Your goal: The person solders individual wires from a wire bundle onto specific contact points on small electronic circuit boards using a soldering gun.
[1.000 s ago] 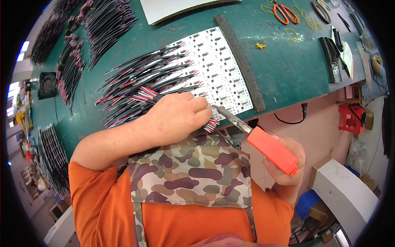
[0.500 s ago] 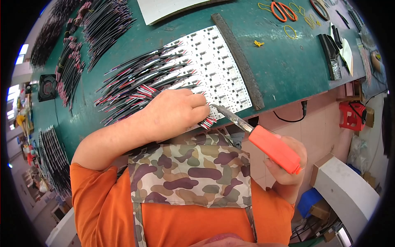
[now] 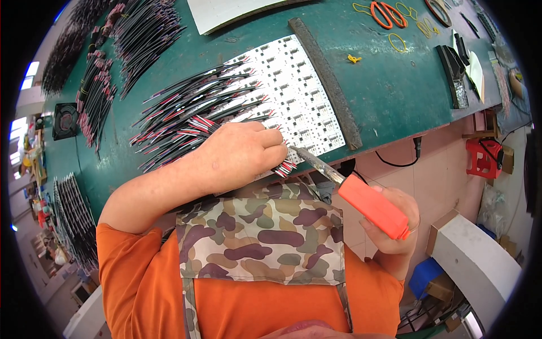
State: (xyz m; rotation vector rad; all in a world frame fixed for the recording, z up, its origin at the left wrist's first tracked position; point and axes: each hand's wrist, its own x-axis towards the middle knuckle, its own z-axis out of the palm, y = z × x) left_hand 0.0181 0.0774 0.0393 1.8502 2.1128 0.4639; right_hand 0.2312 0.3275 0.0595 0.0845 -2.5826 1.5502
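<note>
Green matting covers the bench [image 3: 395, 96], white circuit panel [image 3: 293, 96] near its front edge. Left hand [image 3: 237, 158] is closed, pinching red-and-black wire ends [image 3: 282, 168] at the panel's near edge. Right hand [image 3: 395, 226] is wrapped around an orange-handled soldering iron [image 3: 350, 189], tip touching the wires. Advisable: brace the left wrist, keep contact brief. Loose wire bundles [image 3: 186, 113] crowd the left; open room lies right.

orange-handled soldering iron [image 3: 370, 204], green table [image 3: 389, 85], camouflage apron [image 3: 262, 237], red-and-black wires [image 3: 192, 110], white board [image 3: 293, 96]
</note>
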